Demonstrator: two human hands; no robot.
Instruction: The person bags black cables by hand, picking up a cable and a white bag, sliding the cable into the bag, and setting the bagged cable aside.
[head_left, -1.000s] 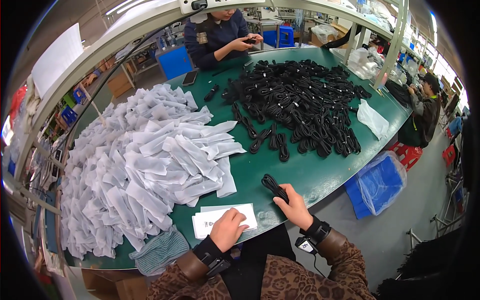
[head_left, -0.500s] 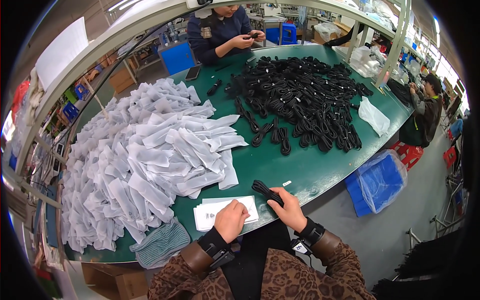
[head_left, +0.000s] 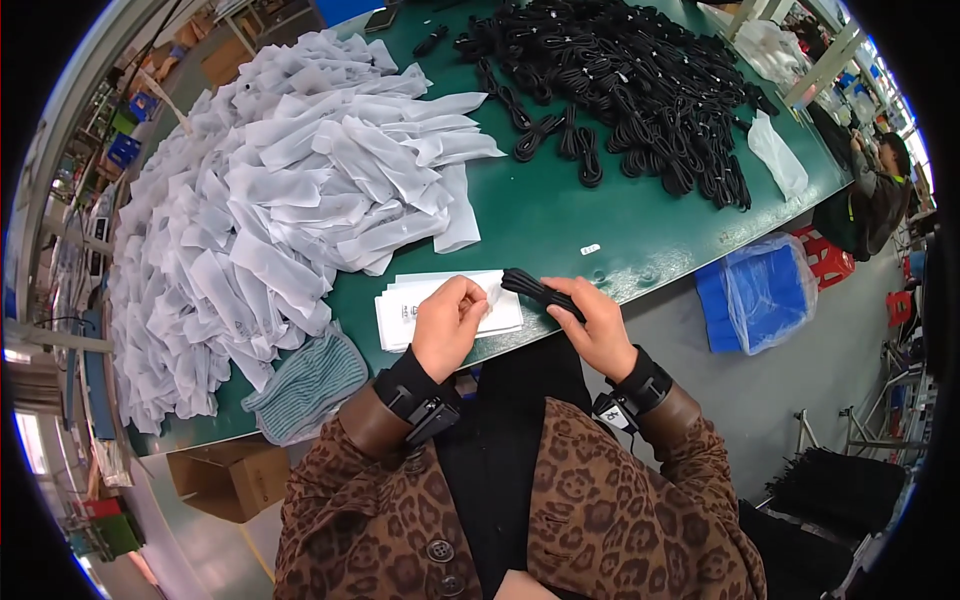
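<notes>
My right hand (head_left: 598,328) grips a folded bundle of black cable (head_left: 530,286) by its near end. The bundle's far end points left and meets the edge of a thin white bag (head_left: 494,286). Thumb and fingers of my left hand (head_left: 447,326) pinch that bag at its right end, over a stack of flat white bags (head_left: 397,312) with dark print. Whether the cable's tip is inside the bag or just against it, I cannot tell. Both hands are above the near edge of the green table (head_left: 540,220).
Filled whitish bags (head_left: 300,190) form a big heap on the left. Bundled black cables (head_left: 640,90) are piled at the far right. A teal ribbed cloth (head_left: 310,385) lies at the front left. On the floor stand a blue bin (head_left: 725,310) with a plastic liner and a cardboard box (head_left: 230,480).
The cable bundle has come left to the bag, and my left hand now holds up the bag's edge. My view has tilted downward, so the co-worker across the table is out of sight.
</notes>
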